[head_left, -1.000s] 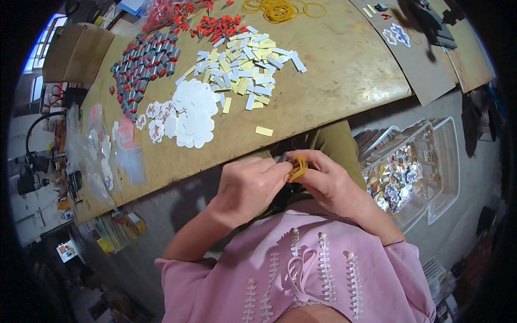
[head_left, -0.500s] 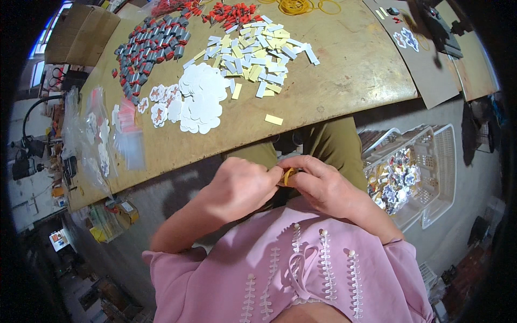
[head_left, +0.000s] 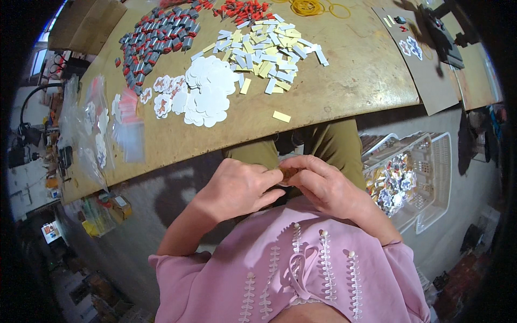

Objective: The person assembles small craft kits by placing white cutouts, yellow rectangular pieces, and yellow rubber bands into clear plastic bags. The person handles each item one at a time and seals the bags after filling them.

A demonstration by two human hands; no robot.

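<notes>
My two hands meet over my lap, just below the table's front edge. In my right hand (head_left: pixel 326 185), bent fingers and thumb close round a small bundle with a yellow rubber band (head_left: pixel 290 173), mostly covered by the fingers. My left hand (head_left: pixel 241 185) touches the bundle's near side with curled fingertips, its thumb held a little apart below. What its fingertips pinch is hidden. On the table (head_left: pixel 361 75) lie white cloud-shaped cards (head_left: pixel 207 99), small printed cutouts (head_left: pixel 163 102), and a heap of yellow and white strips (head_left: pixel 269 51).
Grey-and-red cylindrical parts (head_left: pixel 156 40), red parts with dark leads (head_left: pixel 242 11) and yellow rubber bands (head_left: pixel 309 6) lie toward the back. Plastic bags (head_left: pixel 129 129) are at the left. A white basket (head_left: pixel 439 177) of cutouts stands at my right, below table height.
The yellow band, a raised loop before, now sits lower and more hidden between my fingers. My left thumb has come away from its fingers. The view has shifted slightly.
</notes>
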